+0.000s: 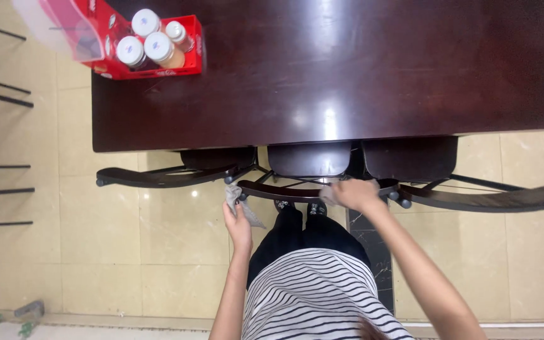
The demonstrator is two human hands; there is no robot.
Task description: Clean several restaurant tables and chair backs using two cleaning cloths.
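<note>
L hand (239,221) is clamped on a crumpled grey cloth (237,199), pressed to the near end of the dark curved wooden chair back (284,192). R hand (355,192) is closed over the same chair back's far end, steadying it. To wipe well: keep R firm and run the cloth along the curve w/ even pressure. Glossy dark bench (347,69) edge sits just beyond both hands; a red condiment caddy (158,53) is well off, up-left. Open tile floor (127,245) lies left of L hand.

One head-worn camera looks steeply down over the wearer's striped torso onto chair backs (297,189) and the dark table (347,69).
</note>
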